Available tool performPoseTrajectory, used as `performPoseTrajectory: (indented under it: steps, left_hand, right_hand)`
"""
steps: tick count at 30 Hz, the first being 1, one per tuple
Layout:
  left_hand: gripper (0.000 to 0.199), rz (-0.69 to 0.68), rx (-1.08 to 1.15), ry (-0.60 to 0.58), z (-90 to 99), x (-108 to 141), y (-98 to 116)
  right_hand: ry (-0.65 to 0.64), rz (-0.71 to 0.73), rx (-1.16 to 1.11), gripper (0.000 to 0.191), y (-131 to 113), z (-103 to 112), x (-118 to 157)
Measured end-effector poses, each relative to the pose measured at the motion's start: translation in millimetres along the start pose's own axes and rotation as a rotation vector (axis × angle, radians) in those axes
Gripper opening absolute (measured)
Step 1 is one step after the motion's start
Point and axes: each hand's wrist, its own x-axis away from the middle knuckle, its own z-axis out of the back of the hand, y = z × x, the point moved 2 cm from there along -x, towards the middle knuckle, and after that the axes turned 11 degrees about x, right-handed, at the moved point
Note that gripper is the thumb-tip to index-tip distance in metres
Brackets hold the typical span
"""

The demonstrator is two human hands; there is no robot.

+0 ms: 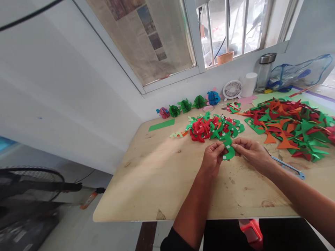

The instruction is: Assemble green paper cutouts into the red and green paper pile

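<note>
A green curved paper cut-out (229,152) with small white squares on it is held up over the table in both hands. My left hand (214,155) pinches its left edge between thumb and fingers. My right hand (250,150) is closed on its right edge, fingertips pressed together. Just behind the hands lies a heap of red and green paper cut-outs (200,129), many with the same white squares. Beneath my right wrist a blue-handled tool (290,168) lies partly hidden on the table.
Red, green and orange paper scraps (290,122) are piled at the right. Along the wall stand folded paper figures (185,105), a small white fan (232,89), a white cylinder (250,84) and a glass bottle (263,73). A green paper strip (161,124) lies on the wooden table (157,174).
</note>
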Motion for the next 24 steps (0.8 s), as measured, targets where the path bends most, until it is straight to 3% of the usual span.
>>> performPoseTrajectory:
  steps: [8,17,24]
  left_hand:
    - [0.029,0.031,0.042,-0.052,0.9,0,-2]
    - [0.032,-0.055,-0.208,0.058,2.2,-3,0]
    - [0.012,-0.387,-0.480,0.167,-4.6,5,4]
  right_hand:
    - [0.006,-0.007,-0.020,0.041,1,0,0]
    - [0.013,0.021,0.068,0.037,3,2,0]
    - [0.056,0.110,0.214,0.028,16,3,-4]
